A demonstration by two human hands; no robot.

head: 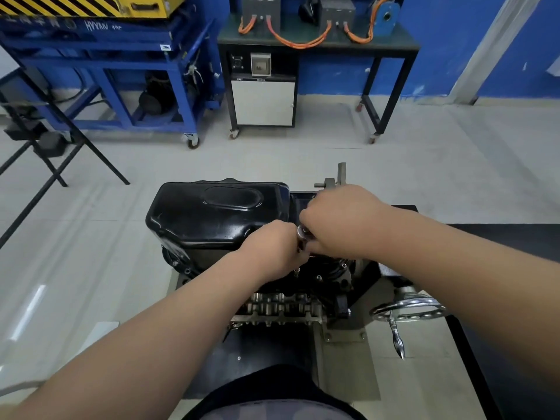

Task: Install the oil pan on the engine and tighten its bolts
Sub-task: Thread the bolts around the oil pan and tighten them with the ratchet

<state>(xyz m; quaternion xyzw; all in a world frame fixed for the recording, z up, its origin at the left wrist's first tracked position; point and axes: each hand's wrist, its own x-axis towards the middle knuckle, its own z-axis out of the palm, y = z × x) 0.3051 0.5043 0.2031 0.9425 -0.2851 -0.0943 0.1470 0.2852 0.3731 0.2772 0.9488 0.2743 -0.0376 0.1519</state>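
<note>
Oil pan, black, sits on top of the upturned engine on its stand. Both hands meet at the pan's near right edge. Right hand: grip clenched round a small silver tool. Left hand is just beside it, fingers tucked out of sight; cannot tell if its grip holds anything. Chrome handwheel is right of the engine, untouched.

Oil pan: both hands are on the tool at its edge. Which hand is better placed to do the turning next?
Right, probably. The right hand is curled over the top of the tool at the near edge of the oil pan; the left hand grips it lower down, better suited to steadying.
</note>
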